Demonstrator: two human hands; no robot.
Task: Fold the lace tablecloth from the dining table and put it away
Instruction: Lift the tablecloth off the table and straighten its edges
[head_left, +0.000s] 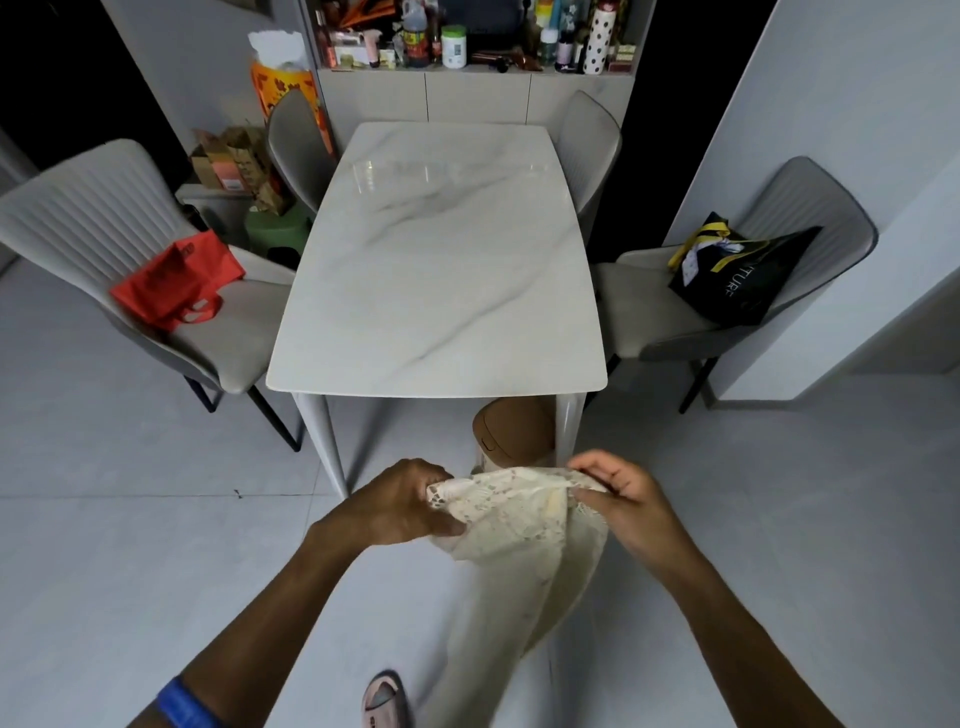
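Note:
The cream lace tablecloth (519, 525) hangs bunched between my two hands, in front of the near edge of the white marble dining table (441, 270). My left hand (400, 501) grips its upper left corner in a closed fist. My right hand (623, 499) pinches the upper right edge between thumb and fingers. The cloth's lower part drapes down toward the floor between my forearms. The tabletop itself is bare.
Several grey chairs surround the table; a red bag (176, 280) lies on the left chair, a black bag (737, 270) on the right one. A brown bin (511, 434) stands under the table's near edge. A cluttered shelf (467, 36) is behind. A slipper (384, 699) shows below.

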